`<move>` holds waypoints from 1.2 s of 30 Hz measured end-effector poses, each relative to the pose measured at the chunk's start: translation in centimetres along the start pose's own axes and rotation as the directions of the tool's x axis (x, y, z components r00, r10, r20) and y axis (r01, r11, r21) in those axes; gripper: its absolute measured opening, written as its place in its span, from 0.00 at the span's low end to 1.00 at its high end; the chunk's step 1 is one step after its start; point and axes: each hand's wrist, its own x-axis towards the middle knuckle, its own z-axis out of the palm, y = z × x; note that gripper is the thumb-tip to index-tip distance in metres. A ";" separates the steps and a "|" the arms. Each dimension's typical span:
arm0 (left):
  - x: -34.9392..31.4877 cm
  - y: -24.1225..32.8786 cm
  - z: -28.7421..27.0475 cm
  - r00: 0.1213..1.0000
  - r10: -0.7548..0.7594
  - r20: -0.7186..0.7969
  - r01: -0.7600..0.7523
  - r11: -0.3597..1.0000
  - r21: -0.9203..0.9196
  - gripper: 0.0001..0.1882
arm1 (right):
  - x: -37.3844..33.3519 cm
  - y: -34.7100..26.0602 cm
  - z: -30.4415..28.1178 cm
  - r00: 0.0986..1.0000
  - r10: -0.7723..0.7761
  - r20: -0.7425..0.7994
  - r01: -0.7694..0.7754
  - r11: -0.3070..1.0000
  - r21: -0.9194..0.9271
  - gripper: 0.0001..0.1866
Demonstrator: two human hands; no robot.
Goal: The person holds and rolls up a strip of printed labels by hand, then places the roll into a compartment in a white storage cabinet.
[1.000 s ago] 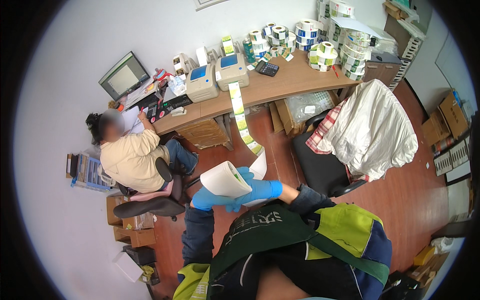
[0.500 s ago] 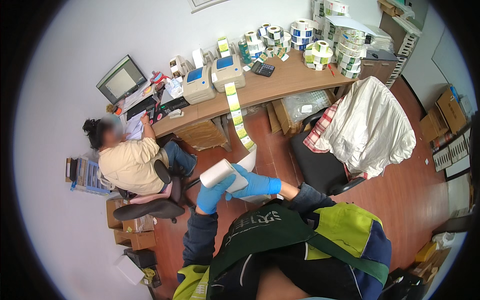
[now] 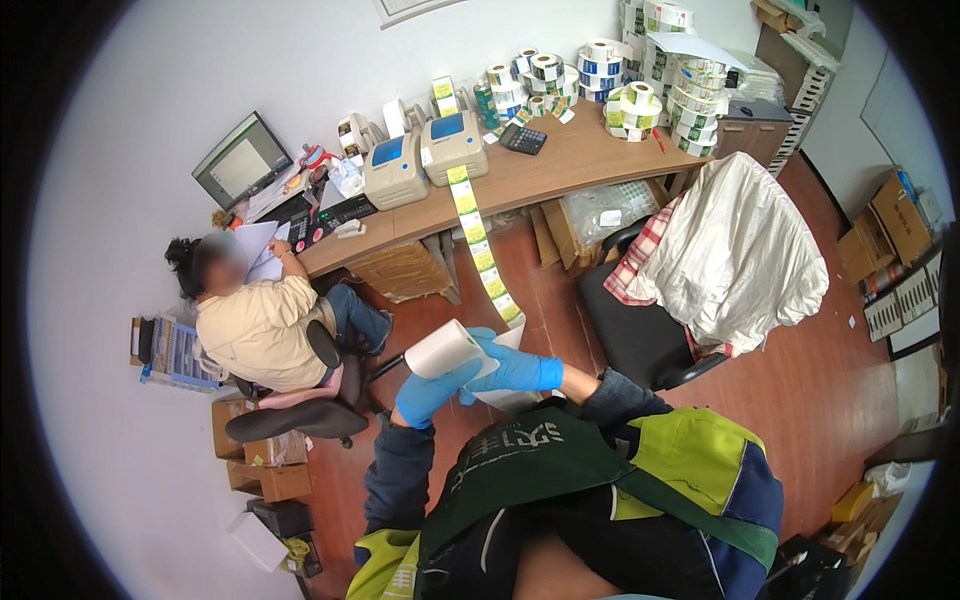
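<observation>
My left hand and my right hand, both in blue gloves, close around a white roll of labels in front of my body. The left grips it from below, while the right wraps its near side; some fingertips are hidden. A long green, yellow and white label strip comes out of the right-hand label printer and hangs over the desk edge. Its lower end bends toward my hands, showing the white backing.
On the desk are a second printer, a calculator and stacked label rolls. A co-worker sits at left by a monitor. A black chair with a white cover stands at right.
More of the printed strip hangs from the printer, and its lower bend sits lower and closer to my hands. The roll has turned slightly in my grip. The co-worker has lifted a paper sheet.
</observation>
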 end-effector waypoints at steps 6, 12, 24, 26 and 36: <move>1.0 -2.8 -1.5 0.931 0.213 -0.297 -0.221 0.975 0.008 0.13 | 0.4 3.3 -2.6 0.958 -0.074 -0.278 -0.012 0.956 -0.294 0.22; 0.9 -1.2 -1.4 0.913 0.285 -0.292 -0.288 0.957 0.034 0.12 | -1.3 4.4 -4.0 0.957 0.205 -0.207 -0.167 0.968 0.187 0.17; -0.1 -6.7 2.9 0.963 0.230 0.141 -0.254 0.948 0.189 0.23 | 0.8 4.9 -3.4 0.902 0.411 0.134 -0.264 0.279 0.923 0.09; -0.4 -6.3 3.0 0.984 0.104 0.146 -0.114 0.991 0.066 0.19 | 1.9 9.4 -5.6 0.939 0.197 0.282 -0.292 0.023 0.956 0.11; -4.4 -4.4 2.7 0.981 0.017 0.191 0.010 0.990 -0.138 0.13 | 8.2 11.9 -9.7 0.934 0.356 0.021 -0.063 0.107 0.992 0.26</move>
